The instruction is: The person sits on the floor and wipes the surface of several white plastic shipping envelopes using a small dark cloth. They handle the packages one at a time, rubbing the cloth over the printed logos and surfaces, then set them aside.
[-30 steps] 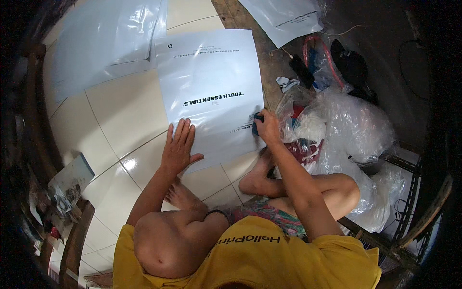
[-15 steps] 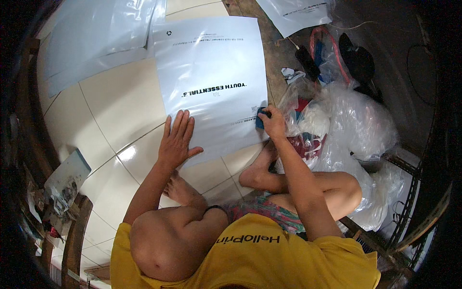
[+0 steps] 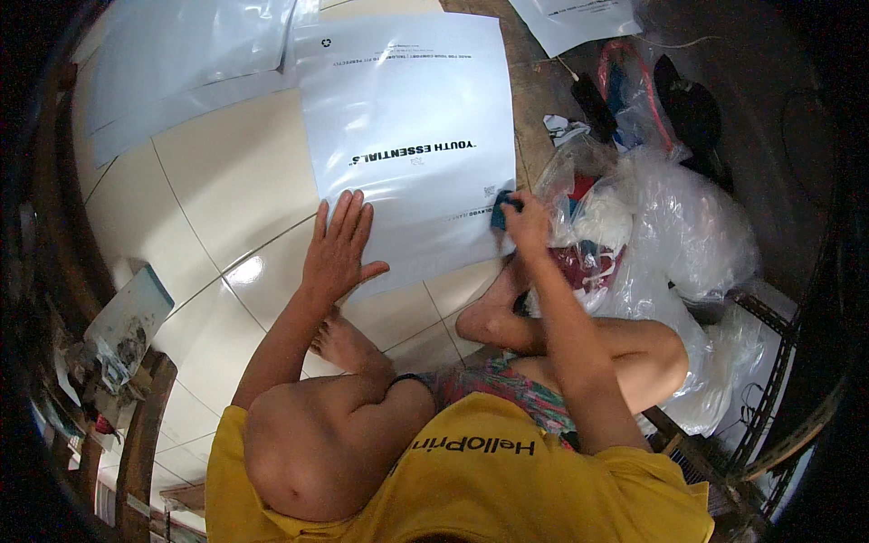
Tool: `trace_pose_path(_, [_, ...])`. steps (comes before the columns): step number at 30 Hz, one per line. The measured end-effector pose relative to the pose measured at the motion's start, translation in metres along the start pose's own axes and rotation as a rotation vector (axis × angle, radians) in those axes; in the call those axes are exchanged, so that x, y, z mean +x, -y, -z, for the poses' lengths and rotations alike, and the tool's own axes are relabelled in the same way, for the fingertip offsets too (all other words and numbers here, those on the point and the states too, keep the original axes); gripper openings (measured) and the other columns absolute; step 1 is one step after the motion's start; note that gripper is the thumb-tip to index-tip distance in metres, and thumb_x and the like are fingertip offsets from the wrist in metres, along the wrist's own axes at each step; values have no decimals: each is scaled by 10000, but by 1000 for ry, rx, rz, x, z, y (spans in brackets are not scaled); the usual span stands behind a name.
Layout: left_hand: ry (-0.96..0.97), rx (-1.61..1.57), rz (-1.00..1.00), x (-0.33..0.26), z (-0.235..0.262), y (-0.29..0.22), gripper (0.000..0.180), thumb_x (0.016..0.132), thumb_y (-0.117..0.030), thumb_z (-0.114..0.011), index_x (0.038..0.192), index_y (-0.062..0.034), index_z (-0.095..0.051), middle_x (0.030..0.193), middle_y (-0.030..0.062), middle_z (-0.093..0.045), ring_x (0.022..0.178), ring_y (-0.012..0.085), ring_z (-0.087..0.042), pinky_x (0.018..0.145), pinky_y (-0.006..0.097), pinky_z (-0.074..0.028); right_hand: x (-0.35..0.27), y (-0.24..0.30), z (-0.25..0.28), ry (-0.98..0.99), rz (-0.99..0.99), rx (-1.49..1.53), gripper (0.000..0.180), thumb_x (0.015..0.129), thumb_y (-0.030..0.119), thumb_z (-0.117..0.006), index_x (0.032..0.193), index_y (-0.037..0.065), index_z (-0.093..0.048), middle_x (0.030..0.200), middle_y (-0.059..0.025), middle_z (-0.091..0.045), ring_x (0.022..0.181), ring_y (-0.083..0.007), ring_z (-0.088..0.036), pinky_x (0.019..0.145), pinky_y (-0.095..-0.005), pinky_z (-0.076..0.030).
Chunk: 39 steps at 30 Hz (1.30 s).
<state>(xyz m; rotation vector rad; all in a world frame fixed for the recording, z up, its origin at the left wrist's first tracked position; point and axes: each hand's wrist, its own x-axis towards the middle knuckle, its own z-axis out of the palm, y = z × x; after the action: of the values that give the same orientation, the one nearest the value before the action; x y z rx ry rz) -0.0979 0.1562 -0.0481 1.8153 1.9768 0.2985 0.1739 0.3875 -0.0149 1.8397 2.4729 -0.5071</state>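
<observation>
A white plastic bag with black print lies flat on the tiled floor in front of me. My left hand rests on its near left corner, palm down, with fingers stretched and thumb out to the side. At the bag's near right edge, my right hand grips a small dark blue cloth or pad between thumb and fingers. The pad touches the bag's edge close to a small printed square. The far side of the pad is partly covered by my fingers.
Other white plastic bags lie at the far left, and one more at the far right. A heap of clear plastic is beside my right arm. A dirty board and wooden frame stand at the left.
The whole scene sits slightly higher and further right in the picture. Both hands keep nearly the same places on the bag, and the right hand still holds the blue pad.
</observation>
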Motion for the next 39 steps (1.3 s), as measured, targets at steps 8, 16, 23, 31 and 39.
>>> trace_pose_path(8, [63,103,46,0,9,-4,1109,757,-772,-591,1531,-23,-322,1618,163,-245,1524,298,-157,1241,528,-98,-65,106,-27,324,180,199,224,800,71,-719,1010,13,-665,1009,-207,-646,978,-395,-624,857,-457,-511])
trace_pose_path(16, [69,90,42,-5,6,0,1127,734,-771,-608,1529,-24,-323,1621,162,-241,1526,294,-155,1244,519,-91,10,0,8,107,-66,101,248,800,163,-759,990,11,-716,926,-225,-717,862,-366,-703,811,-429,-541])
trace_pose_path(23, [9,52,16,-2,2,5,1129,726,-713,-687,1517,5,-322,1625,189,-203,1531,322,-116,1238,543,-75,-54,56,-36,144,178,163,224,799,131,-739,970,9,-664,958,-208,-674,920,-386,-650,846,-439,-506])
trace_pose_path(31, [26,18,17,-5,-1,4,1141,708,-707,-709,1506,17,-335,1622,209,-200,1530,332,-118,1235,555,-76,-9,19,6,80,-11,122,232,793,157,-765,937,2,-671,886,-213,-695,835,-369,-684,763,-431,-527])
trace_pose_path(39, [65,92,36,-7,3,2,1130,733,-768,-611,1534,-28,-317,1632,153,-219,1530,290,-139,1242,523,-96,-21,18,-28,74,64,159,208,822,131,-731,965,3,-652,907,-215,-670,892,-396,-653,804,-441,-508])
